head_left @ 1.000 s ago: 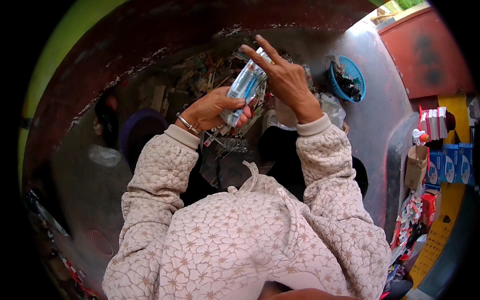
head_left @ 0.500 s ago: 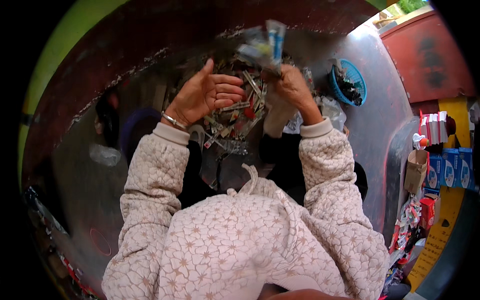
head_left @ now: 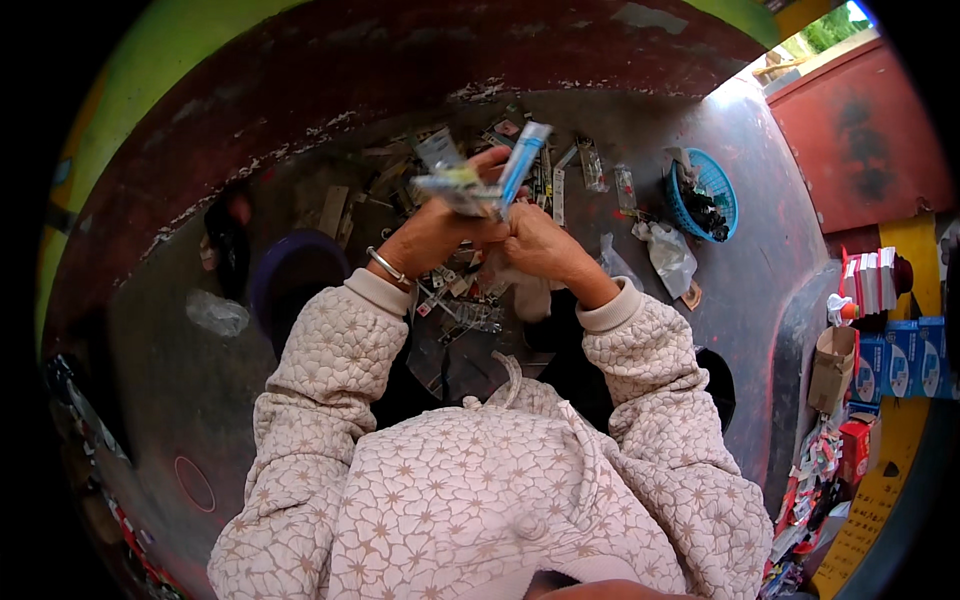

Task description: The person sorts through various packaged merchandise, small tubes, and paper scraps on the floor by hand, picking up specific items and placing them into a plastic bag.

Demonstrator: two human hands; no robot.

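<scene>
My right hand [head_left: 545, 243] is closed on the lower end of a small bunch of flat packets, among them a slim blue-and-white packet [head_left: 524, 160] that sticks up and a clear packet [head_left: 438, 150] fanned to the left. My left hand [head_left: 445, 235], with a silver bangle at the wrist, meets the right one and closes round the bunch from the left. Its fingers are partly hidden behind the packets, which blur with motion. Beneath and beyond both hands, a pile of loose slim packets [head_left: 462, 285] is strewn over the floor.
A blue basket [head_left: 728, 190] with dark items stands at the right, near a crumpled clear bag [head_left: 668, 255]. At the left are a purple basin [head_left: 268, 268] and another plastic bag [head_left: 216, 313]. Blue boxes [head_left: 900, 357] and a brown carton [head_left: 832, 357] line the right side. A dark red wall [head_left: 400, 75] rises ahead.
My left hand, open and apart before, has moved right onto the packets. My right hand has come down and left with the bunch, so both hands now meet.
</scene>
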